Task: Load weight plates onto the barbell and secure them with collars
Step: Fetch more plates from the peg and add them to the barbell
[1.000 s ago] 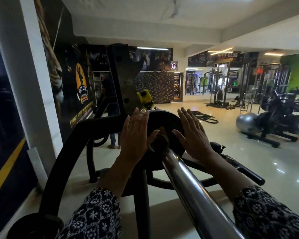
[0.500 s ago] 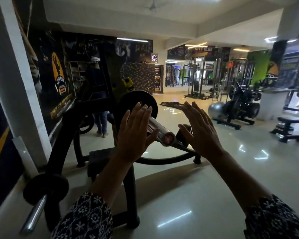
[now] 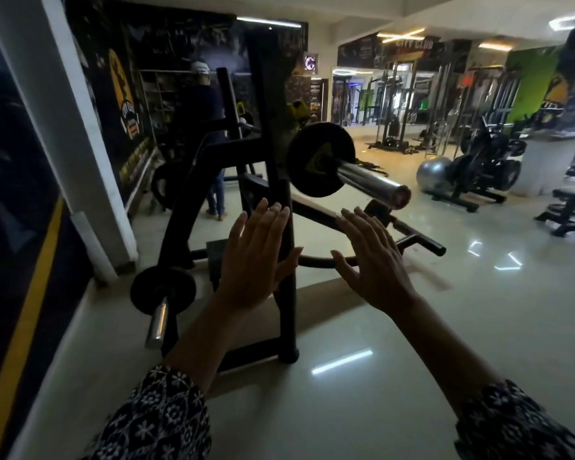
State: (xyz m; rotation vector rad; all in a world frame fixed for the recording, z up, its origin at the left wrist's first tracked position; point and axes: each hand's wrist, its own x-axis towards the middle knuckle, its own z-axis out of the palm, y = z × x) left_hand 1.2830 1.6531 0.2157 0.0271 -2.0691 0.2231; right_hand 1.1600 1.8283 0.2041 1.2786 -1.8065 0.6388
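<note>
Left hand [image 3: 253,257] and right hand [image 3: 375,263] hang flat, fingers spread, palms forward, apart and holding nothing; above and beyond them a round black weight plate [image 3: 319,159] sits on the smooth chrome barbell sleeve [image 3: 372,182]; the black steel rack [image 3: 279,207] stands behind the left hand.

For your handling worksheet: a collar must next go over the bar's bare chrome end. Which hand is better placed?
Probably the right hand: it hangs open almost under the sleeve end, while the left hand sits behind the rack upright.
</note>
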